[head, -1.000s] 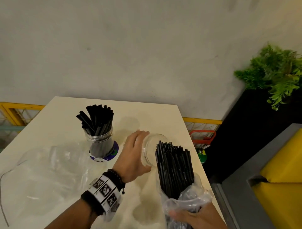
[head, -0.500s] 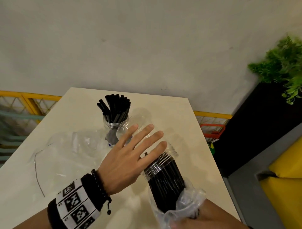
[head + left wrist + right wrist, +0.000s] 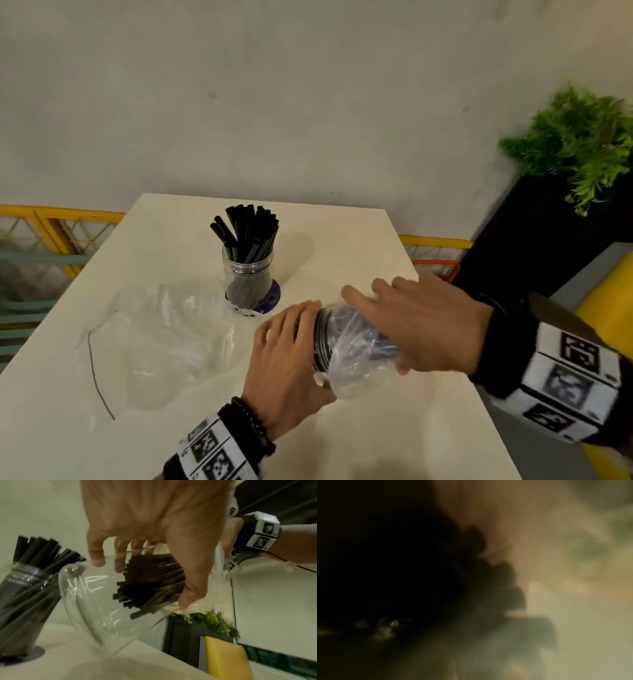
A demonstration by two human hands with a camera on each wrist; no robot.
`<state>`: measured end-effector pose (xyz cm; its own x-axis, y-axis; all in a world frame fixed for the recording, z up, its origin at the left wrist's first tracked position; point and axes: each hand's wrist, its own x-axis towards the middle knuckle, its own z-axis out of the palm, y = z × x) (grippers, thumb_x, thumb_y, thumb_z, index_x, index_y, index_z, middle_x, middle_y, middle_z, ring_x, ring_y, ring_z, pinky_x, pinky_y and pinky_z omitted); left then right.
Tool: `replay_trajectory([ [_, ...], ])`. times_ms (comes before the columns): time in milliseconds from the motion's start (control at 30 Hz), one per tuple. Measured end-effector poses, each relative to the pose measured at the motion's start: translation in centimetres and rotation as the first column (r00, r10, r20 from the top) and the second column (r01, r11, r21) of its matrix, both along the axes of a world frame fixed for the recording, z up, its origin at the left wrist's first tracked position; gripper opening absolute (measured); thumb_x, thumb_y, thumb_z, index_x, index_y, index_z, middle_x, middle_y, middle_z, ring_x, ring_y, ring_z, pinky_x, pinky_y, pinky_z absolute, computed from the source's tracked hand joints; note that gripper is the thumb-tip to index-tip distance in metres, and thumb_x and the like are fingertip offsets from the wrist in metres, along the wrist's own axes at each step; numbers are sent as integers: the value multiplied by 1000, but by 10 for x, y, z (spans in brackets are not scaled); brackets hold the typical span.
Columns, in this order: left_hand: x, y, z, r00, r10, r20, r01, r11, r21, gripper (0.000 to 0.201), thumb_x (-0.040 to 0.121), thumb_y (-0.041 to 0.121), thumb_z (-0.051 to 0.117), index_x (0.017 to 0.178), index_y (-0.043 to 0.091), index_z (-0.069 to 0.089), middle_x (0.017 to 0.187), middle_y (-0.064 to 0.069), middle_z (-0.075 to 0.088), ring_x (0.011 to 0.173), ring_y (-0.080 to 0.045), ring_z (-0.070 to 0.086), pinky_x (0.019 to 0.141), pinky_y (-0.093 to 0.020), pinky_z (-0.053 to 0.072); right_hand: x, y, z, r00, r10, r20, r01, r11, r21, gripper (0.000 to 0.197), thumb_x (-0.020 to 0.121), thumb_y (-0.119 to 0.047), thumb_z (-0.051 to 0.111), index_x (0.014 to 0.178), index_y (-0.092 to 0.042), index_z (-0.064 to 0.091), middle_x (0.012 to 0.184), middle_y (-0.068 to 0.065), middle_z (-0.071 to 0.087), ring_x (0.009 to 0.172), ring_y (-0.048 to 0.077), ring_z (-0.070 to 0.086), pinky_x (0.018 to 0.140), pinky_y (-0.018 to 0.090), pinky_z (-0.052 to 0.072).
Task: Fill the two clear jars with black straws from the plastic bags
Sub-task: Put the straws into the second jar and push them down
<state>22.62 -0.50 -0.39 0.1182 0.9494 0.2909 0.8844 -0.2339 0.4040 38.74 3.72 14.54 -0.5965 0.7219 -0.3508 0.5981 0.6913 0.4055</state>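
jar (image 3: 320,342) tilted between both hands, near table edge (image 3: 442,329)

Head view looked down from above onto table (image 3: 171,442), facing wall (image 3: 274,102). Left wrist view sat low, close under left hand (image 3: 154,520), sharing jar (image 3: 89,601) and filled jar (image 3: 22,595) with head view. Right wrist view was pressed close, dark and blurred.

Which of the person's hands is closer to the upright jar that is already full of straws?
The left. The left hand grips the tilted jar just in front of the full jar. The right hand, gripping the plastic bag, lies farther to the right.
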Motion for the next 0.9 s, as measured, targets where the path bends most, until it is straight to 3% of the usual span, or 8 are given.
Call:
replay_trajectory([
  [67,3,3,-3,988,13,154,-8,999,-33,104,55,71,67,140,16,43,138,2,56,124,-20,57,99,-41,52,-17,-3,8,991,88,98,-99,989,114,109,72,-38,82,148,-24,6,127,14,53,112,33,54,98,60,34],
  [133,2,6,-7,950,15,311,8,997,-70,101,55,66,72,141,24,38,137,9,52,123,-15,54,98,-37,51,-24,-9,28,991,81,107,-97,983,158,118,62,-57,82,147,-28,6,133,10,49,119,32,48,102,65,25],
  [267,-7,10,-12,888,-28,458,38,999,-12,86,53,50,78,124,44,29,120,20,45,108,-10,54,85,-23,50,-12,-14,63,988,-152,35,145,979,140,120,53,-77,73,145,-38,6,141,0,35,127,30,43,98,57,35],
  [333,-12,12,-12,880,-61,470,65,998,8,90,53,45,81,125,46,27,121,22,44,109,-9,52,86,-21,49,-8,-13,67,974,-228,-1,228,973,33,104,67,-62,74,145,-40,9,137,-3,38,120,28,52,89,45,45],
  [433,-18,15,-15,877,-113,466,129,992,-4,92,54,46,82,130,40,30,126,19,47,109,-6,52,89,-22,49,-4,-1,64,976,-144,-161,144,990,-13,66,86,-37,63,139,-44,24,123,-9,50,108,23,59,83,39,51],
  [567,-20,18,-16,840,-77,538,118,992,-42,88,55,49,80,132,28,43,121,16,49,107,4,50,82,-3,42,-1,13,57,860,-100,-500,111,994,-8,50,83,-35,70,122,-47,42,111,-16,57,102,16,58,87,40,52],
  [667,-23,21,-15,806,-25,591,74,996,-58,88,53,42,87,126,30,41,116,21,53,104,8,54,77,-1,42,7,18,53,713,-19,-701,109,991,83,37,81,-25,74,111,-38,58,101,-12,63,84,14,59,80,37,52],
  [900,-29,29,-17,793,23,609,38,995,-88,96,51,39,90,131,32,36,120,18,59,104,3,59,77,2,41,14,15,61,656,70,-752,68,986,151,29,77,-6,74,99,-26,71,90,-2,66,77,19,64,73,35,52],
])
